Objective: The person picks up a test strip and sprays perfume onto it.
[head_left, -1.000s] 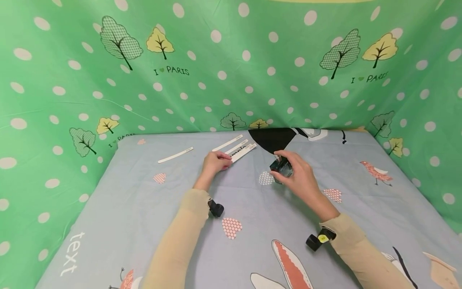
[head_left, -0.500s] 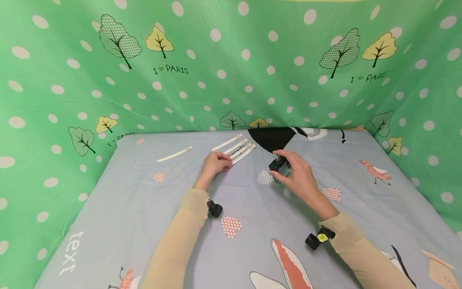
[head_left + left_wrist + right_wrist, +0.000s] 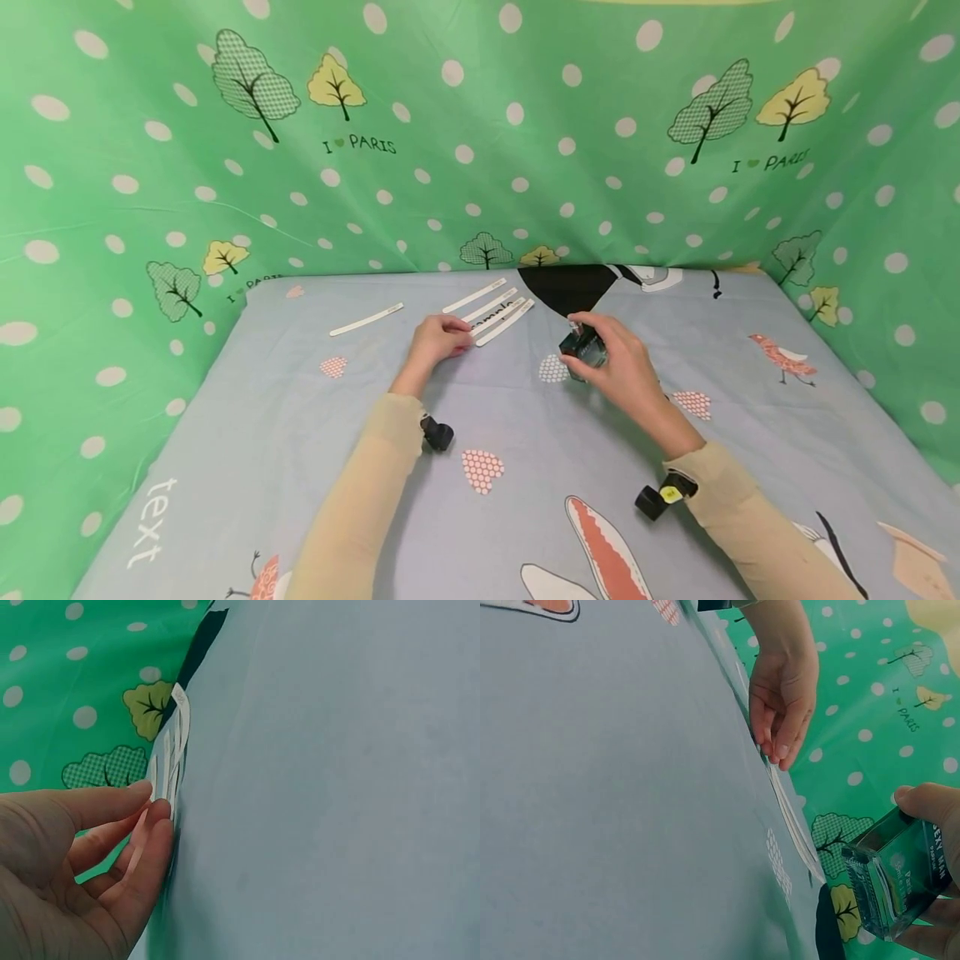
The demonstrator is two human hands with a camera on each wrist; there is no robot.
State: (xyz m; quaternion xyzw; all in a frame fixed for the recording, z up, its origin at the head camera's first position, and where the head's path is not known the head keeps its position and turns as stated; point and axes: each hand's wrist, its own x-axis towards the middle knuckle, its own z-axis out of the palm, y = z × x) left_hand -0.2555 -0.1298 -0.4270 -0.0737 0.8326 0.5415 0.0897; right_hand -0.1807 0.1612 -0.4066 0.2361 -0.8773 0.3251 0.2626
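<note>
My right hand (image 3: 626,367) grips a dark, clear-glass perfume bottle (image 3: 585,348) above the cloth, a finger at its silver spray top. Printed lettering shows on the bottle (image 3: 896,877) in the right wrist view. To the left, my left hand (image 3: 438,340) pinches the near end of a white paper test strip (image 3: 498,317) between thumb and fingers. A slightly bent front strip (image 3: 506,324) lies just beside it, outside the fingers. Behind are a middle strip (image 3: 491,306) and a back strip (image 3: 475,296), roughly parallel. Fingers partly cover the held strip's near end in the left wrist view.
A lone white strip (image 3: 367,320) lies farther left on the grey-blue printed cloth (image 3: 555,450). Black lettering shows beneath the grouped strips. A green dotted curtain (image 3: 420,125) stands along the back and both sides. A small black camera (image 3: 438,433) sits on each wrist.
My left hand has shifted slightly left and let go of the front strip, which now shows its whole length. The right hand and perfume bottle stay nearly still.
</note>
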